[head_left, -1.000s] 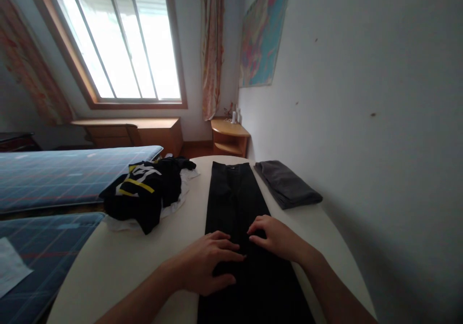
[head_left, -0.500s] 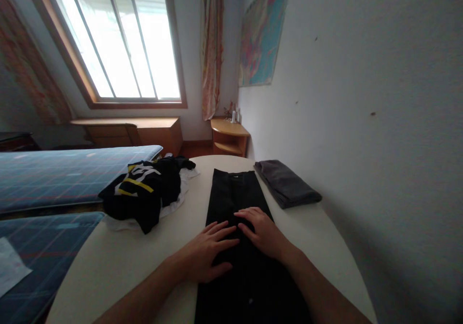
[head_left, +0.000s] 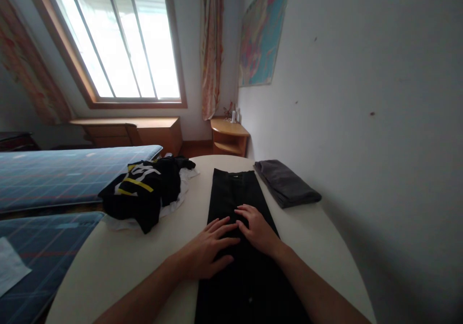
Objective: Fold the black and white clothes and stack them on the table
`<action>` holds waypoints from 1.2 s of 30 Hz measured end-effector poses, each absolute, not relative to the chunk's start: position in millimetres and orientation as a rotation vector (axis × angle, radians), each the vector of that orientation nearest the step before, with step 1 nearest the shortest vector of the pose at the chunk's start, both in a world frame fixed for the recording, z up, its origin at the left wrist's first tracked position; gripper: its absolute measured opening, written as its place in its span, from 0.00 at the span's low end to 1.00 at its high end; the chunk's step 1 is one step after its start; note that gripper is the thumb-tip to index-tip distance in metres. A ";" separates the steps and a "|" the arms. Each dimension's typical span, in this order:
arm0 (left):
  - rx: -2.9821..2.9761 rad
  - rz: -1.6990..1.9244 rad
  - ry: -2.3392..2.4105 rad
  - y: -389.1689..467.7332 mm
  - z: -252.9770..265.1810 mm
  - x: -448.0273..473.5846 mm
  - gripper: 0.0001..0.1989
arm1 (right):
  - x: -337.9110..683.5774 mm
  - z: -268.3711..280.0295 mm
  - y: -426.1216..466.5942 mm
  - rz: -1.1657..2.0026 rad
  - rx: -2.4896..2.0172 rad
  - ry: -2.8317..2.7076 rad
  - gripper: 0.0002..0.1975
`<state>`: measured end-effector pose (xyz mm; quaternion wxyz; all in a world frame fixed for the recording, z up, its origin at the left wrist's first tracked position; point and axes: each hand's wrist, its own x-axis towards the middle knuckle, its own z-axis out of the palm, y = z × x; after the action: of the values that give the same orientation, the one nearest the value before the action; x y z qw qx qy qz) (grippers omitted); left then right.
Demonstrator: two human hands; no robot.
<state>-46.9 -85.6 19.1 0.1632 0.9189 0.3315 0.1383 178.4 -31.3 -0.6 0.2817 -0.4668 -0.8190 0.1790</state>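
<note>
Black trousers (head_left: 231, 194) lie lengthwise on the round pale table (head_left: 144, 271), waistband at the far end, the near end running out of view. On their left side my left hand (head_left: 211, 247) rests palm down, fingers spread. My right hand (head_left: 256, 227) lies on the right side of the cloth, its fingers stretched out toward the left. The fingertips of both hands almost meet near the middle. Neither hand grips the fabric. A folded dark grey garment (head_left: 285, 184) is at the table's far right.
A rumpled heap of black clothing (head_left: 144, 189) with yellow and white print, over white cloth (head_left: 184, 189), lies at the table's left edge. Blue plaid mattresses (head_left: 65, 174) adjoin on the left. A wall (head_left: 347, 169) runs along the right. A small wooden corner shelf (head_left: 229, 130) stands behind.
My right hand has shifted slightly away from me and to the left over the trousers. My left hand has barely moved; its fingertips are a touch farther forward.
</note>
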 end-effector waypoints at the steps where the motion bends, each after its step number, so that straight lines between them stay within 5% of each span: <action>1: 2.616 0.399 0.963 -85.5 18.6 -46.8 0.28 | 178.4 -0.4 -32.0 0.455 -1.245 -2.216 0.20; 22: 2.623 0.276 1.033 -86.4 19.5 -40.8 0.40 | 185.7 -2.9 -33.4 0.311 -1.519 -2.400 0.27; 36: 2.633 0.298 0.910 -88.1 26.1 -42.0 0.37 | 181.3 8.1 -37.4 0.439 -1.357 -2.518 0.25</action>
<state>-42.0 -88.1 26.1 0.1691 0.9262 0.3202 0.1050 181.3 -37.4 8.1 0.1236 -0.4653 -0.8635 0.1505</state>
